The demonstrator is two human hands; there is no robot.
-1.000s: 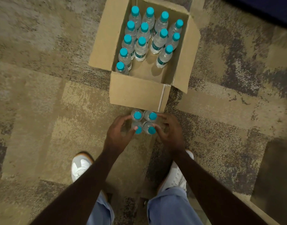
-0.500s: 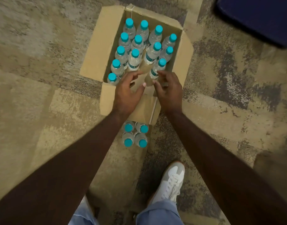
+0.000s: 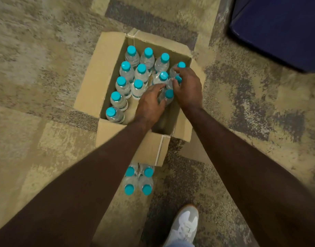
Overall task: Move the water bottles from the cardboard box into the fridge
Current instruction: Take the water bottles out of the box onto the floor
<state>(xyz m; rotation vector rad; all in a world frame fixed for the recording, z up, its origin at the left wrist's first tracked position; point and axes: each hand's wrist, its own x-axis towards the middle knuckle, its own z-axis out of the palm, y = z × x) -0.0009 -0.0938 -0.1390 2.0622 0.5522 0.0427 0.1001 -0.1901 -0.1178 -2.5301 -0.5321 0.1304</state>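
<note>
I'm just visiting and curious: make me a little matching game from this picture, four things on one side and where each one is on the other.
Things:
1. four bottles
2. white shoe
3. left hand
4. dark blue object

Places:
A. top right corner of the view
B. inside the cardboard box, on a bottle
C. on the carpet, just in front of the box
D. bottom of the view

Pairs: 1-C, 2-D, 3-B, 4-A

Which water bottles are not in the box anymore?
The four bottles standing together on the carpet, just outside the near wall of the cardboard box. All the others are inside the box.
</note>
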